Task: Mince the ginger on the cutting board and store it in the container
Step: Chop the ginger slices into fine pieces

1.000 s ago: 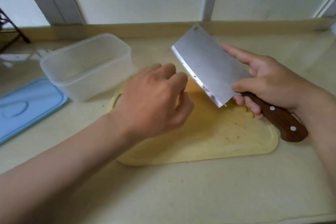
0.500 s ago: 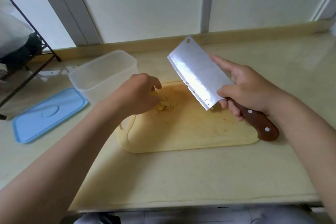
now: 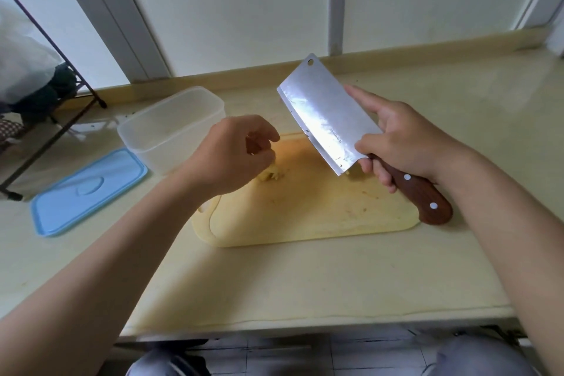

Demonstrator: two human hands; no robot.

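My right hand (image 3: pixel 406 143) grips the raised cleaver (image 3: pixel 323 113); my left hand (image 3: pixel 238 156) curls over the ginger (image 3: pixel 272 175), grasp unclear. Lowering the blade carelessly could nick it.

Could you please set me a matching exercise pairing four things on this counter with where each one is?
Things: 1 steel cleaver with brown wooden handle; 2 light blue plastic lid; 3 clear plastic container; 4 pale heap of minced ginger.
Places: A lying flat, leftmost on the beige counter; B on the yellow cutting board; C gripped by the right hand; D standing open between lid and board.
Pairs: 1-C, 2-A, 3-D, 4-B.
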